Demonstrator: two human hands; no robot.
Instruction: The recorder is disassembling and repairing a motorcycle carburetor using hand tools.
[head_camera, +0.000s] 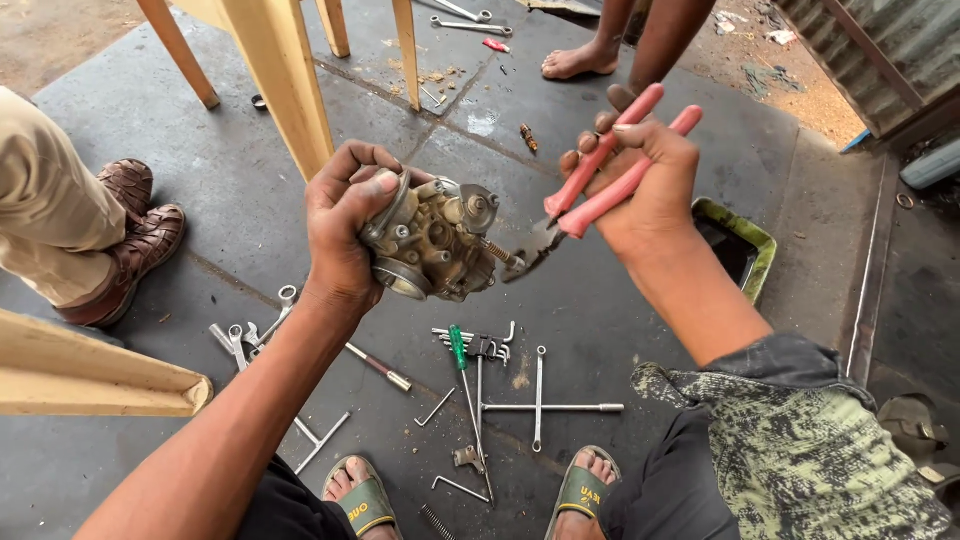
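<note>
Your carburetor hangs above the concrete floor, its spring screw pointing right toward the pliers; the pliers slant from pink handles upper right down to the nose, which meets that screw; loose wrenches lie below, with bare floor around them; your left hand is wrapped around the carburetor, your right hand is closed on the handles, forearms angled inward.

grimy grey cast-metal carburettor with brass fittings | held up above the dark floor, tilted, round bore facing down-left, spring-loaded screw sticking out right | pink-handled metal pliers | slanted, handles up-right, dark jaws down-left at that screw's tip
</note>
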